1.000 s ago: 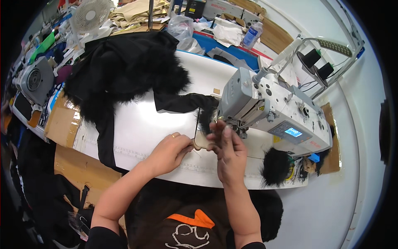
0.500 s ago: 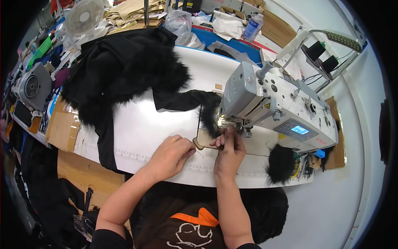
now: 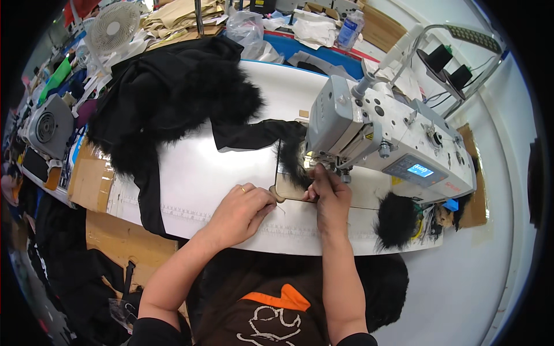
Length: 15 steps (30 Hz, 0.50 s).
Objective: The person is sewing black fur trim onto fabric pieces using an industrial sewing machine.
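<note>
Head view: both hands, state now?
Left hand: curled over the white table; whether it holds anything cannot be told.
Right hand: bunched by the sewing machine; grip cannot be told.

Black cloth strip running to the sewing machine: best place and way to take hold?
Likely pinch the strip by its lower edge near the left end, coming from the person's side. It lies low on the white table with that edge facing the person; its right end is crowded by the sewing machine.
</note>
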### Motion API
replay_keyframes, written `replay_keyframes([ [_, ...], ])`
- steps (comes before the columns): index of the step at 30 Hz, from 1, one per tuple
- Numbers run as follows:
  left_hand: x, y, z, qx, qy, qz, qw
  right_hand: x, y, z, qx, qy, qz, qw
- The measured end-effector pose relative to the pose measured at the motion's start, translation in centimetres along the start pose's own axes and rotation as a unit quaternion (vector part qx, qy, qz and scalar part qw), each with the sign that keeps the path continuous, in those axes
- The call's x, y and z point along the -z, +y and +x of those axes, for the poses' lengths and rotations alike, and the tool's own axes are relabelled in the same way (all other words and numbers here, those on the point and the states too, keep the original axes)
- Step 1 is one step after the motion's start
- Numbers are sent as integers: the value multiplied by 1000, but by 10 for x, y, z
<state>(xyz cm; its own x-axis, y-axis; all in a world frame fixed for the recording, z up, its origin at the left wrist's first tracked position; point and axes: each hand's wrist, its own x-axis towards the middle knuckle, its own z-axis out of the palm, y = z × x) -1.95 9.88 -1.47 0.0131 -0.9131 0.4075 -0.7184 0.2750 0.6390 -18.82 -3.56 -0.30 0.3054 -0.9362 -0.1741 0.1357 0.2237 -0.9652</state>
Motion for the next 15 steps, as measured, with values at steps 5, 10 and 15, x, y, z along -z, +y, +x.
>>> replay_keyframes([
  [5, -2, 1, 0, 26, 13, 0, 1000, -4, -2, 9, -44, -38, 32, 998],
  [10, -2, 1, 1, 14, 13, 5, 1000, -5, -7, 7, -25, -25, 11, 999],
  [15, -1, 2, 1, 9, -1, 13, 1000, 1, -13, 2, -12, -8, -24, 1000],
])
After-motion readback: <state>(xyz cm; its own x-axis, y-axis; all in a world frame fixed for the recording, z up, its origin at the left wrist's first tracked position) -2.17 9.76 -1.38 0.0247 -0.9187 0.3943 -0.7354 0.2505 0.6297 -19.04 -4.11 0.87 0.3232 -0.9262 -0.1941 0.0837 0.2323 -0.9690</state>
